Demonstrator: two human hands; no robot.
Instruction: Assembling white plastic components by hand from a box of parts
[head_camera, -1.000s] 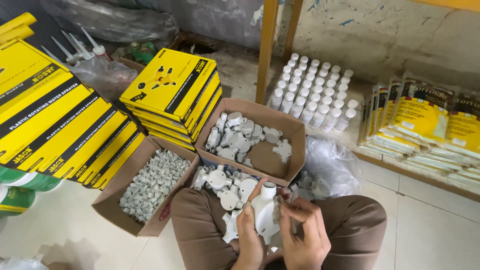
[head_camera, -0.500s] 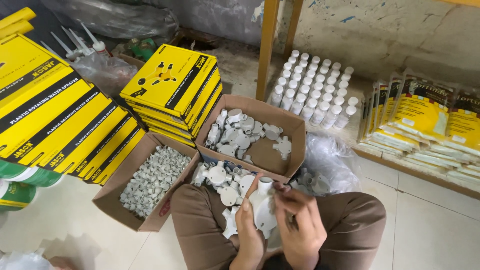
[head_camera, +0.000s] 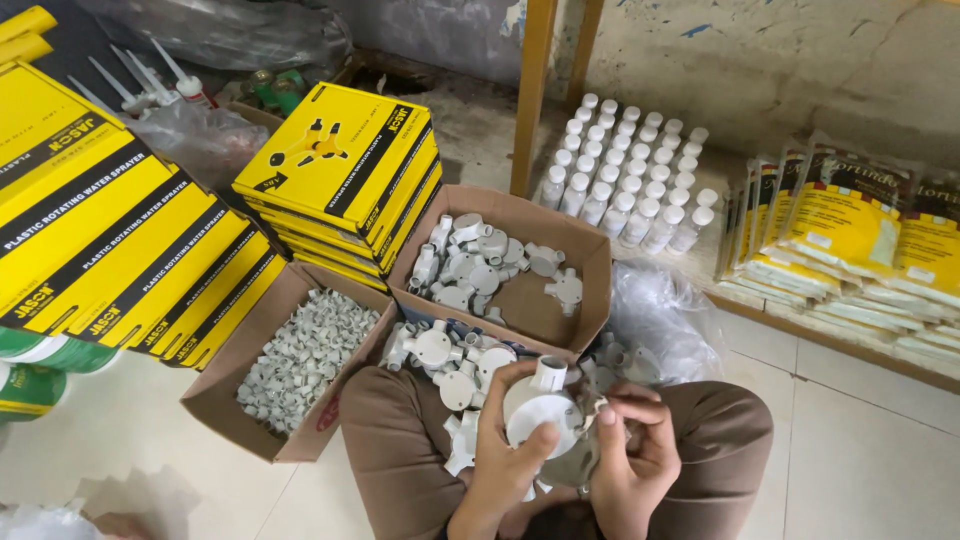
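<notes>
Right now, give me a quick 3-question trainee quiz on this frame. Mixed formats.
1. True or false: the left hand holds a round white junction box with one spout pointing up.
2. Multiple choice: what fills the cardboard box nearest the yellow flat cartons?
A. small grey-white pipe fittings
B. white-capped bottles
C. sealant tubes
3. Fill in: the white-capped bottles stand in rows on the ____, right of the wooden post.

Key
1. True; the right hand touches the box from the other side.
2. A
3. floor
</notes>
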